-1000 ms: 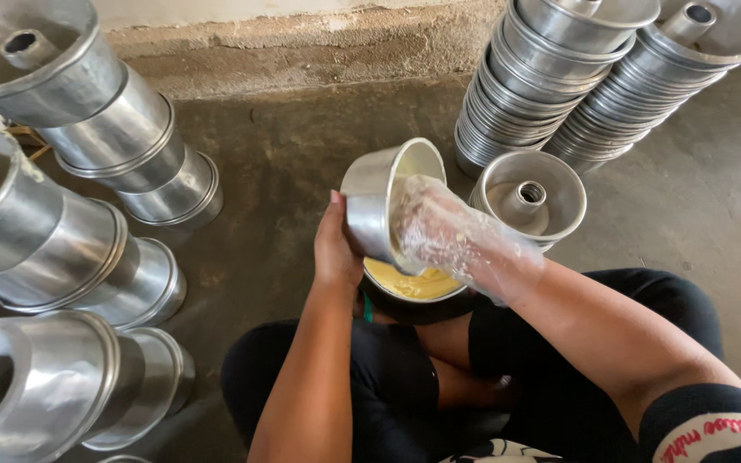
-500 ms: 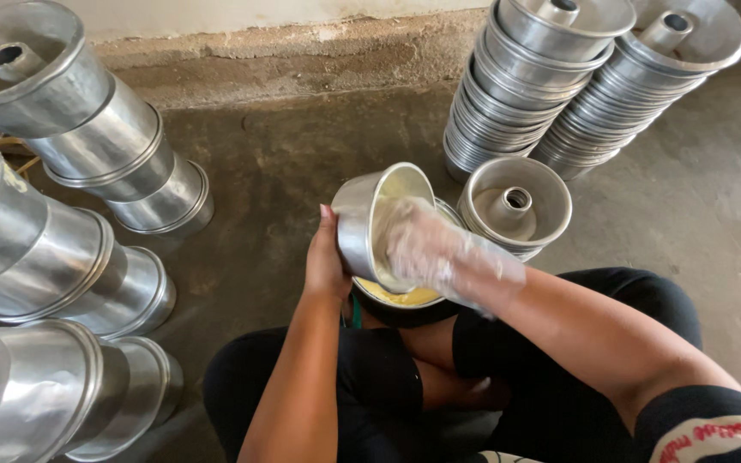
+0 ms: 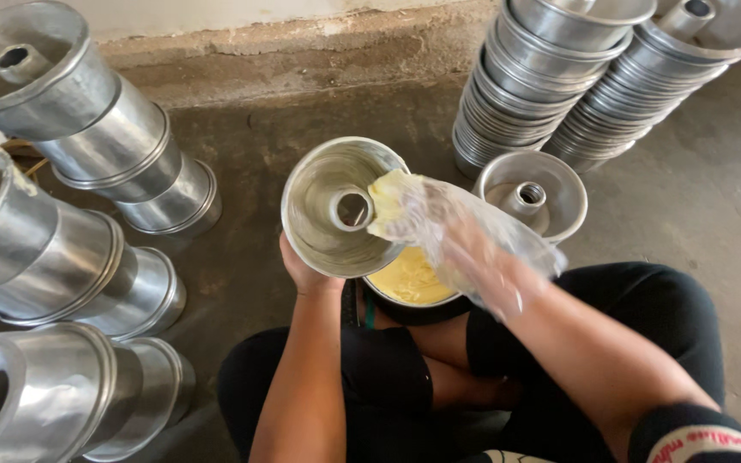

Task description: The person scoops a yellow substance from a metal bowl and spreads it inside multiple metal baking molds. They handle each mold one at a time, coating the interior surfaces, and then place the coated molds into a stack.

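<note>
The left hand (image 3: 304, 273) grips 1 tube cake pan (image 3: 342, 206) from behind, fingers curled round its back, tilted open toward the camera. The right hand (image 3: 465, 249), inside 1 clear plastic bag, presses yellow butter (image 3: 388, 206) against the pan's rim, fingers loosely bent. 1 bowl of butter (image 3: 409, 279) sits on the lap. 1 loose pan (image 3: 532, 195) stands beside 2 upright stacks (image 3: 551, 86); 3 stacks (image 3: 87, 146) lie toppled at left.

Grey concrete floor (image 3: 705, 214) w/ rough raised ledge (image 3: 302, 51) along back is catching soft daylight, pale wall (image 3: 216, 13) showing above.
</note>
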